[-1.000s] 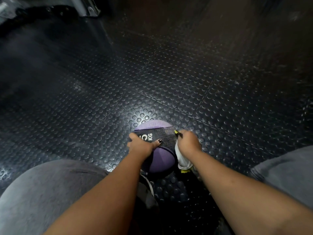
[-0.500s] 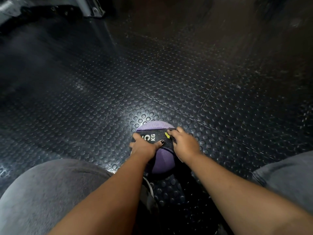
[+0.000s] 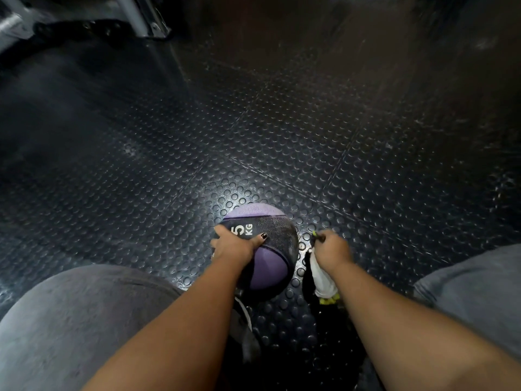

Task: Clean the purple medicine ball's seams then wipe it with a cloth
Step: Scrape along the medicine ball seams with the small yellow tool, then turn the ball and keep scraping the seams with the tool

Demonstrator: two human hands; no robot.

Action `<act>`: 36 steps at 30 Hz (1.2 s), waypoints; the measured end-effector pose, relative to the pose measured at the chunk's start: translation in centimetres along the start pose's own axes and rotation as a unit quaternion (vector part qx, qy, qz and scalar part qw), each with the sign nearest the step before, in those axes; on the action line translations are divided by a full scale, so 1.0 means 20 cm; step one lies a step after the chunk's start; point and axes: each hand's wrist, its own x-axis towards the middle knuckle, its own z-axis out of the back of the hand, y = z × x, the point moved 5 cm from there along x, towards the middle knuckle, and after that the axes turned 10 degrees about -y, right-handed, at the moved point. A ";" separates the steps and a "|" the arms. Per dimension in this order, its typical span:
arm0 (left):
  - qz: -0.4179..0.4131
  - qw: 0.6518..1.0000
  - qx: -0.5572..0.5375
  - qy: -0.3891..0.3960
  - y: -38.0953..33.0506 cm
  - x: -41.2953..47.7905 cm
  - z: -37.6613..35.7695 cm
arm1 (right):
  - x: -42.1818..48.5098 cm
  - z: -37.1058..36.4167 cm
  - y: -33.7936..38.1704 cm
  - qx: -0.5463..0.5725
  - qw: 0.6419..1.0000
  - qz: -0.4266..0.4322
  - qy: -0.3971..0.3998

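Observation:
The purple medicine ball [image 3: 269, 266] with a black band marked "5 KG" sits on the studded rubber floor between my knees. My left hand [image 3: 232, 245] grips its left top, thumb stretched across the black band. My right hand [image 3: 331, 249] is off the ball, just to its right, curled round a small tool with a yellow-green tip [image 3: 315, 235] and a white cloth [image 3: 324, 279] that hangs down from the fist. The tool's handle is hidden inside the hand.
Black studded rubber floor tiles [image 3: 282, 122] spread all around. My grey-clad knees sit at lower left [image 3: 70, 320] and lower right [image 3: 473, 292]. A metal equipment frame foot [image 3: 146, 21] stands at the far upper left.
My right hand, which was on the ball's black band half a second ago, has pulled away to the right with the tool and cloth. The left hand keeps its grip.

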 end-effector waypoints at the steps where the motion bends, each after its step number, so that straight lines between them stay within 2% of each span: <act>1: -0.009 1.000 0.020 -0.012 -0.01 -0.01 0.00 | 0.02 0.05 0.04 0.057 0.998 -0.012 -0.006; 5: -0.077 0.993 0.075 -0.047 -0.05 -0.08 0.02 | 0.04 0.21 0.17 0.262 0.961 -0.077 0.028; 13: -0.146 0.982 0.109 -0.039 -0.08 -0.22 0.05 | -0.09 0.33 0.29 0.397 0.899 -0.131 0.128; 15: -0.210 0.976 0.048 -0.028 -0.15 -0.27 0.05 | -0.13 0.38 0.34 0.443 0.875 -0.137 0.140; 17: -0.248 0.965 -0.077 0.043 -0.22 -0.35 0.05 | -0.16 0.42 0.39 0.482 0.854 -0.140 0.135; 20: -0.164 0.933 -0.257 0.192 -0.28 -0.46 0.07 | -0.19 0.49 0.43 0.525 0.832 -0.142 0.106; 23: -0.111 0.881 -0.366 0.279 -0.29 -0.49 0.09 | -0.21 0.53 0.43 0.557 0.808 -0.175 0.084; 25: -0.112 0.882 -0.360 0.282 -0.29 -0.48 0.11 | -0.23 0.55 0.42 0.536 0.821 -0.180 0.085; 29: -0.133 0.886 -0.374 0.239 -0.35 -0.46 0.19 | -0.27 0.57 0.38 0.310 0.937 -0.101 0.124; 32: -0.148 0.874 -0.400 0.231 -0.41 -0.49 0.24 | -0.29 0.59 0.40 0.171 0.974 -0.031 0.146; 34: -0.150 0.868 -0.414 0.228 -0.44 -0.51 0.26 | -0.29 0.64 0.44 0.026 0.992 0.070 0.101; 35: -0.147 0.868 -0.416 0.226 -0.45 -0.51 0.26 | -0.30 0.67 0.47 0.013 0.991 0.114 0.074; 36: -0.142 0.868 -0.419 0.224 -0.46 -0.52 0.25 | -0.31 0.69 0.50 0.051 0.986 0.144 0.068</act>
